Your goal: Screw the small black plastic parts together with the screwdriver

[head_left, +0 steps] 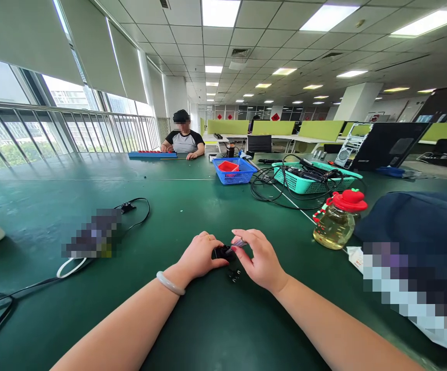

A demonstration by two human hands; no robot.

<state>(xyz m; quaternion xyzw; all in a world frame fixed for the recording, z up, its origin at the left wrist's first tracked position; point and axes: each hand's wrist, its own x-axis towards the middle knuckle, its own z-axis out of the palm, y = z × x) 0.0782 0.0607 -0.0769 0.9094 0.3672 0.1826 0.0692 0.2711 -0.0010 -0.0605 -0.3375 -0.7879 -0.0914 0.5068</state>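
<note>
My left hand (pixel 203 254), with a pale bangle on its wrist, is closed around a small black object (pixel 220 252) on the green table (pixel 192 330); its kind I cannot make out. Between the thumb and fingers of my right hand (pixel 261 260) is a small silvery cylinder (pixel 238 243). It is tilted, and its lower end meets or overlaps the right side of the black object; contact is hard to judge. Just below, on the tabletop, lies a small black piece (pixel 234 276) with light prongs or marks.
On the right stand a red-lidded jar (pixel 337 219) of yellowish liquid and a dark blue bag (pixel 420 216). Farther back are a blue basket (pixel 234 178) and a teal basket (pixel 304 186) with tangled black cables. A blurred device (pixel 95 234) with cords lies left. Another person (pixel 184 139) sits at the far end.
</note>
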